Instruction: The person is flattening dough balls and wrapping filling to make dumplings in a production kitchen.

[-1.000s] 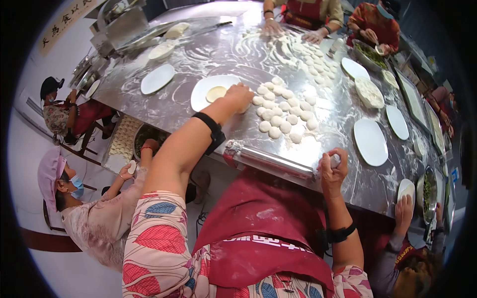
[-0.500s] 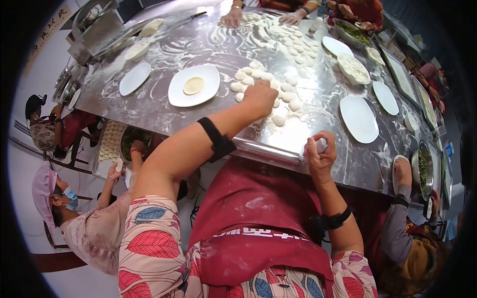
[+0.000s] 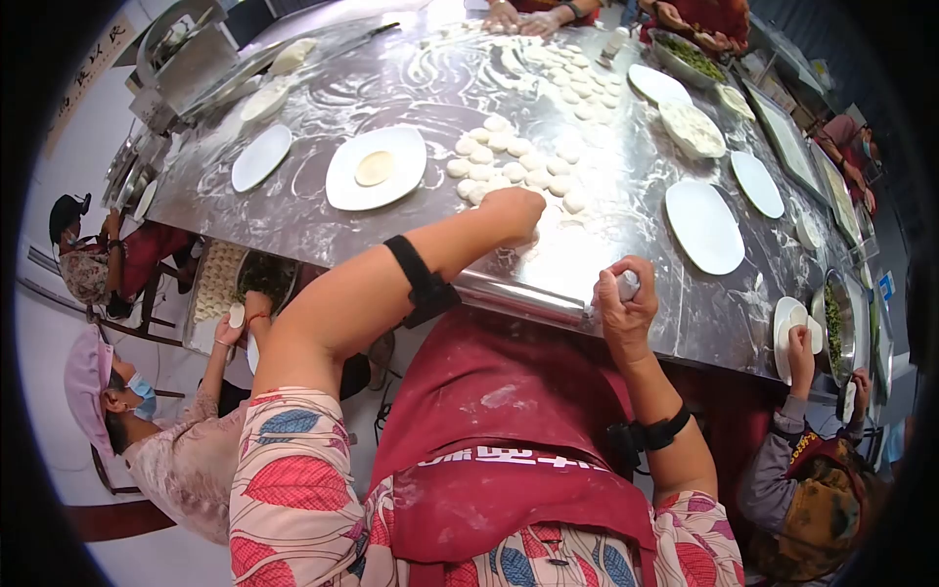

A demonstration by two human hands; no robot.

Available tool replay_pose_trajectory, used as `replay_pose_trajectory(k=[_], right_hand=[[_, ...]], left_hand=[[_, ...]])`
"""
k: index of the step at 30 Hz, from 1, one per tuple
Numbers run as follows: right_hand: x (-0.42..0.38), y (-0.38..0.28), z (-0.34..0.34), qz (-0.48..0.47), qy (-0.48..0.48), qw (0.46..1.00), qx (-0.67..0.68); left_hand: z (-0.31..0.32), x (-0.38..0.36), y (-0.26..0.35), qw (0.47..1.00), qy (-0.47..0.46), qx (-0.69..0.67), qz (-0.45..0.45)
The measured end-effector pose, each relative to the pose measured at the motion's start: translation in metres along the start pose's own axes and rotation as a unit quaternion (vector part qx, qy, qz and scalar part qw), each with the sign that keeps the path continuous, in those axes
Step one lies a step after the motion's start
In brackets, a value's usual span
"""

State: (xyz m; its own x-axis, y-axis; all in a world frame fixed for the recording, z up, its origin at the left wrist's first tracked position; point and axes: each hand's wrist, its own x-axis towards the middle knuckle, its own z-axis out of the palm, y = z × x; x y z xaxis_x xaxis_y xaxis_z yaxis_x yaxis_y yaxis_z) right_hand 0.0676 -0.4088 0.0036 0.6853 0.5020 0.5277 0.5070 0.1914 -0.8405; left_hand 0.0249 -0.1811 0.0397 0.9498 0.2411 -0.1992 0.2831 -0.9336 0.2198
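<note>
The metal bench (image 3: 626, 176) carries all the other things. Along its near edge lies the rolling pin (image 3: 528, 298); the fingers of the right hand (image 3: 627, 301) are closed around its handle (image 3: 628, 285). A white plate (image 3: 411, 161) bears one flat dough round (image 3: 374, 168). The left hand (image 3: 514, 215) is beside small dough pieces (image 3: 533, 161); whether its fingers pinch anything, one cannot tell.

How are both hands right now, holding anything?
Left hand: curled by the dough pieces; its fingertips are hidden, contents cannot be told.
Right hand: closed, holding the rolling pin.
</note>
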Motion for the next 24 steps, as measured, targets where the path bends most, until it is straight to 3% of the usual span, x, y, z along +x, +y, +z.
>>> replay_pose_trajectory(k=[4,9,13,16,19,22,24], right_hand=[[0.001,-0.001,0.001,-0.004,0.005,1.0,0.0],[0.01,-0.001,0.0,0.002,-0.004,1.0,-0.008],[0.038,-0.008,0.003,-0.058,-0.016,0.996,-0.064],[0.051,-0.024,0.007,-0.105,-0.031,0.991,-0.081],[0.045,-0.025,0.004,-0.114,-0.039,0.99,-0.08],[0.048,-0.011,0.007,-0.077,-0.018,0.993,-0.09],[0.053,0.009,0.014,0.011,-0.008,0.999,-0.031]], left_hand=[[0.007,-0.024,0.0,0.996,0.005,-0.076,0.038],[0.029,-0.028,-0.002,0.981,0.06,-0.184,-0.004],[0.025,-0.027,0.001,0.976,0.046,-0.211,0.01],[0.019,-0.023,0.009,0.919,-0.009,-0.391,-0.038],[0.023,-0.026,0.008,0.959,0.012,-0.283,0.025],[0.029,-0.019,0.002,0.952,0.01,-0.304,0.023],[0.025,-0.022,0.004,0.954,0.008,-0.298,0.02]])
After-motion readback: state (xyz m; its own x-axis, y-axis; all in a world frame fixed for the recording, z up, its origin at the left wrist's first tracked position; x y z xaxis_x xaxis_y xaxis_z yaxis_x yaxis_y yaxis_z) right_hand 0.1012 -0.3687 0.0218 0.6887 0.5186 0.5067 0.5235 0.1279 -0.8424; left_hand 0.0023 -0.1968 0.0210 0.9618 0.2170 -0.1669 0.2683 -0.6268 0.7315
